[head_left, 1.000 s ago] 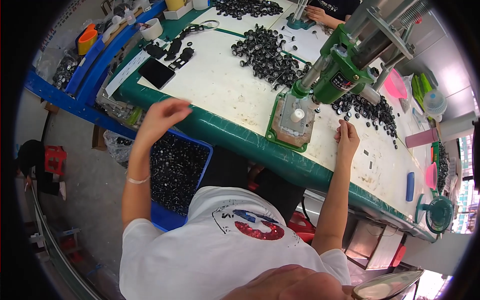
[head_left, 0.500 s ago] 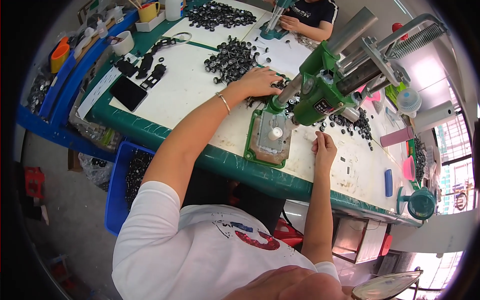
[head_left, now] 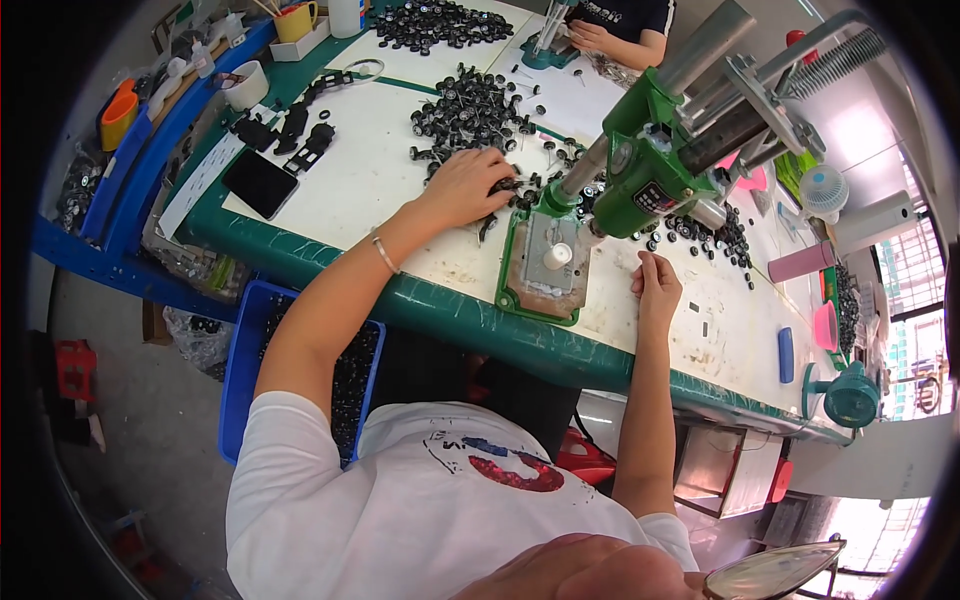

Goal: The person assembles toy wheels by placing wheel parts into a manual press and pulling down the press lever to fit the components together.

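Note:
My left hand (head_left: pixel 466 188) is bent over the table just left of the green hand press (head_left: pixel 640 165). Its curled fingers are on small black wheels (head_left: pixel 508 186), partly hidden beneath them. Behind it spreads a heap of black wheels (head_left: pixel 462 112), several with thin metal axles. My right hand (head_left: pixel 657 285) rests right of the press base, thumb and fingers pinched together; anything between them is too small to make out. A white round piece (head_left: pixel 558 256) sits on the grey plate (head_left: pixel 542 272) of the press base.
More black wheels lie behind the press (head_left: pixel 735 240) and at the far end (head_left: pixel 440 25). A black phone (head_left: pixel 260 184) and black plastic parts (head_left: pixel 305 150) lie at left. Across the table sits another person (head_left: pixel 625 35). A blue bin (head_left: pixel 232 400) stands below the table edge.
My left hand has drawn back to the left and toward me from beside the press column, its fingers more curled. My right hand stays pinched in nearly the same place.

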Available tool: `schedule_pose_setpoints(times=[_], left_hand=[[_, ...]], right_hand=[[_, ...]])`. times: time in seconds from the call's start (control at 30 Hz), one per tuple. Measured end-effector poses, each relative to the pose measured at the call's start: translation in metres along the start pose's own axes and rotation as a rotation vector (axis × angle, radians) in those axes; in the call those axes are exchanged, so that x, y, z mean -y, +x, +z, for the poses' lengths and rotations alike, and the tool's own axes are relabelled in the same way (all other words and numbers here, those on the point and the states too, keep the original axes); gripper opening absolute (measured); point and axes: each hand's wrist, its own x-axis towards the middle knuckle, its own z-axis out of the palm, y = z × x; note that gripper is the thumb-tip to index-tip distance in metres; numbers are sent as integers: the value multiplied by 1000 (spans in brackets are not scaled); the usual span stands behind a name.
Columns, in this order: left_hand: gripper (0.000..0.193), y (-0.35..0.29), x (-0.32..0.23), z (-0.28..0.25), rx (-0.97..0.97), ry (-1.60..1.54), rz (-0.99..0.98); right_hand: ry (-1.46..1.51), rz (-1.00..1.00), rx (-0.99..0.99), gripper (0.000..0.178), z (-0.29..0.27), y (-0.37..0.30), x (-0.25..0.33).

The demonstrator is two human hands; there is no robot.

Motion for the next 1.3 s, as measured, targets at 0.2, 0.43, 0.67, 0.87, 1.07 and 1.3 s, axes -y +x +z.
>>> schedule_pose_setpoints(times=[0.2, 0.43, 0.67, 0.87, 1.07, 1.3], left_hand=[[22, -38, -16, -15, -77, 19, 8], [23, -45, -31, -11, -142, -7, -5], [23, -46, -31, -12, -152, 29, 17], [27, -44, -37, -10, -171, 82, 8], [32, -39, -44, -8, -201, 97, -25], [19, -45, -41, -22, -255, 41, -98]], right_hand=[[38, -15, 16, 21, -3, 0, -4], [49, -18, 6, 21, -7, 2, -6], [-60, -82, 8, 20, -1, 3, -13], [-312, -282, -86, 18, -1, 0, -12], [-747, -560, -161, 34, -1, 7, -14], [-781, -601, -90, 16, 14, 8, -9]])
